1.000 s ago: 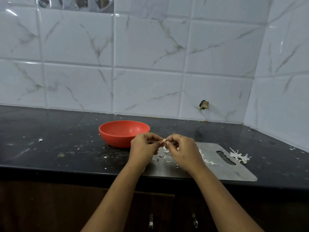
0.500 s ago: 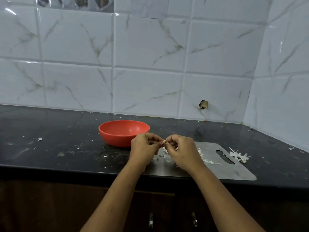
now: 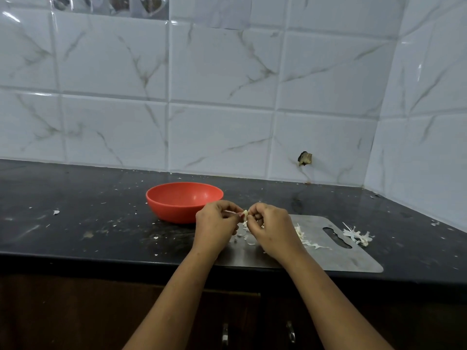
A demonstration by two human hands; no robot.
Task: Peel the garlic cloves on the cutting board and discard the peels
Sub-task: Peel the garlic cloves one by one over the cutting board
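A small pale garlic clove (image 3: 244, 213) is pinched between the fingertips of both hands, a little above the metal cutting board (image 3: 336, 258). My left hand (image 3: 216, 227) grips it from the left and my right hand (image 3: 271, 229) from the right, fingers curled. Loose white garlic peels (image 3: 307, 239) lie on the board under and to the right of my hands. More garlic on the board is hidden behind my hands.
An orange bowl (image 3: 184, 202) stands on the black counter just left of the board, close behind my left hand. A second heap of peels (image 3: 358, 234) lies on the counter beyond the board's handle slot. Tiled walls close the back and right.
Hands stay in the same spot with the clove between them; only small finger movements show.
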